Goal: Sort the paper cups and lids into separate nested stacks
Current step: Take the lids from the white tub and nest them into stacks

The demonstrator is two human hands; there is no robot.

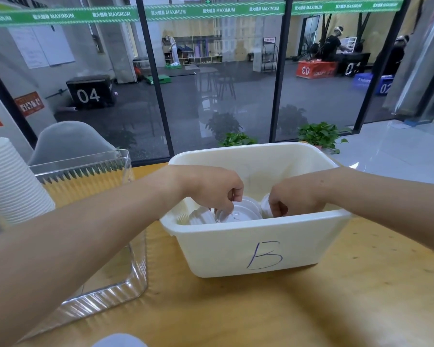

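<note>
Both of my hands reach down into a cream plastic bin (258, 246) marked with a blue letter B. My left hand (211, 189) pinches the rim of a white plastic lid (243, 214) lying near the bin's front wall. My right hand (286, 196) has its fingers curled round a white paper cup (266, 206) just right of that lid. More white lids (201, 217) lie stacked on their side at the bin's left end. A tall nested stack of white paper cups (8, 181) stands at the far left edge.
A clear ribbed plastic container (105, 289) stands on the wooden table (311, 309) left of the bin, under my left forearm. Behind the table are a grey chair back (70, 141), a glass wall and potted plants (321, 136).
</note>
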